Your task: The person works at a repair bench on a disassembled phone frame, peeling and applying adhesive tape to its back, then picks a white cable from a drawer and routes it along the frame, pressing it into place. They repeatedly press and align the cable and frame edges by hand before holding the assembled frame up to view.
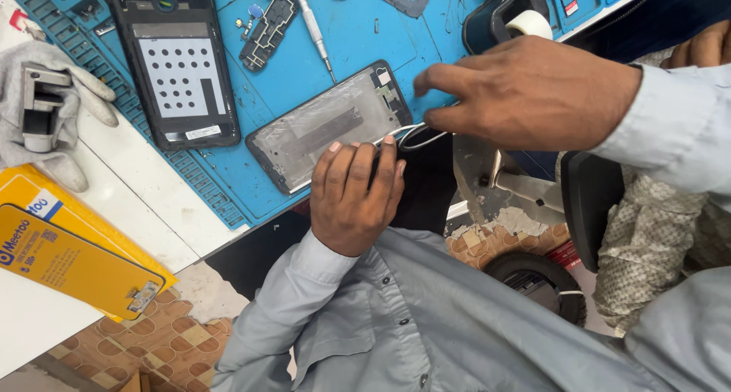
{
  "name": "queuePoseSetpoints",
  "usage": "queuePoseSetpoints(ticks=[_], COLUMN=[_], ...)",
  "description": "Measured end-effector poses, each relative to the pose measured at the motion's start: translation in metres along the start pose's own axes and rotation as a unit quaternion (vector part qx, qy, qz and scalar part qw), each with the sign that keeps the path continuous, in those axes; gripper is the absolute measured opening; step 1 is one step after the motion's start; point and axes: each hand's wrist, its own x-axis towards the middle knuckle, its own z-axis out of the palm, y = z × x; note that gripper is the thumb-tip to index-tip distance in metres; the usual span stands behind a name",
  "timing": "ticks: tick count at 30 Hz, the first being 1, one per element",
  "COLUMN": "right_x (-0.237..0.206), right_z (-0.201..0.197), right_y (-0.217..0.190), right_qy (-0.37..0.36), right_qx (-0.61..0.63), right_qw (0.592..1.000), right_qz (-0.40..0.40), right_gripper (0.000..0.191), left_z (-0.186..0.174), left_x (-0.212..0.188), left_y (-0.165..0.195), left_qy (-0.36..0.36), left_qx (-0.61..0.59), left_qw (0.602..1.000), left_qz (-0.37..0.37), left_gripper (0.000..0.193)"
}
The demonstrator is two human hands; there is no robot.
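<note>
Left hand: the left hand (pixel 354 198) is curling closed over a dark, flat object (pixel 411 182) at the edge of the blue mat (pixel 358 38), fingers folded on top of it; what the object is cannot be told, since the hand is covering most of it.
Right hand: the right hand (pixel 533 95) is reaching in from the right, its fingertips pinching 1 end of a thin white wire (pixel 415 137).
Wire: it is looping between the 2 hands, just beside the lower right corner of the phone frame (pixel 331 121).
Phone frame: it is lying tilted on the mat, silver inner side facing up, touching the left hand's fingertips.
Second phone housing: a black back shell (pixel 175 60) with a perforated plate is sitting further left on the mat, well apart from both hands.
Screwdriver: a slim silver screwdriver (pixel 312 26) is resting above the phone frame, tip pointing toward it.
Tape: a white tape roll (pixel 529 22) is sitting in a dark holder near the right hand.
Left of mat: a grey glove (pixel 68 95) and yellow flat packages (pixel 68 259) are lying on the white table (pixel 152 194).
</note>
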Motion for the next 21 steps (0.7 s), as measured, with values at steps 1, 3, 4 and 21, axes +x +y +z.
queuePoseSetpoints(ticks=[1, 3, 4, 21], right_x=[-0.001, -0.001, -0.001, -0.020], right_z=[-0.003, -0.009, -0.011, 0.067], right_y=[-0.002, -0.006, -0.008, -0.038], right_qy=[-0.057, -0.066, -0.070, 0.223], right_qx=[0.023, 0.034, 0.039, -0.254], right_qw=[0.998, 0.996, 0.995, 0.941], right_qz=[0.034, 0.048, 0.054, -0.032], right_gripper=[0.037, 0.040, 0.042, 0.027], left_z=[0.000, 0.000, 0.000, -0.002], left_x=[0.000, -0.001, -0.001, -0.003], left_y=[0.000, 0.000, 0.000, 0.000], left_qy=[-0.002, -0.004, -0.004, 0.004], left_qx=[-0.001, -0.001, -0.001, -0.004], left_qw=[1.000, 1.000, 1.000, 1.000], left_qz=[0.000, 0.001, 0.001, -0.001], left_gripper=[0.029, 0.030, 0.030, 0.031])
